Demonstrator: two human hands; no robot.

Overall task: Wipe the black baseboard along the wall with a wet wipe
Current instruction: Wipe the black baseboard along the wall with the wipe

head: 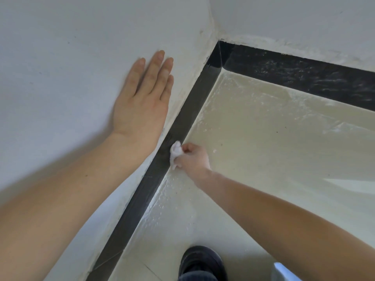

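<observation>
A black baseboard (142, 197) runs along the foot of the white wall from the bottom left up to the room's corner, where a second, dust-streaked black baseboard (304, 78) continues to the right. My right hand (192, 159) grips a crumpled white wet wipe (175, 152) and presses it against the baseboard about midway along it. My left hand (144, 94) lies flat on the white wall (60, 57) above the baseboard, fingers straight and together.
The cream floor (263, 138) is glossy with white specks near the baseboard. My dark shoe (203, 262) stands on the floor at the bottom centre. A pale blue object (284, 272) shows at the bottom right edge.
</observation>
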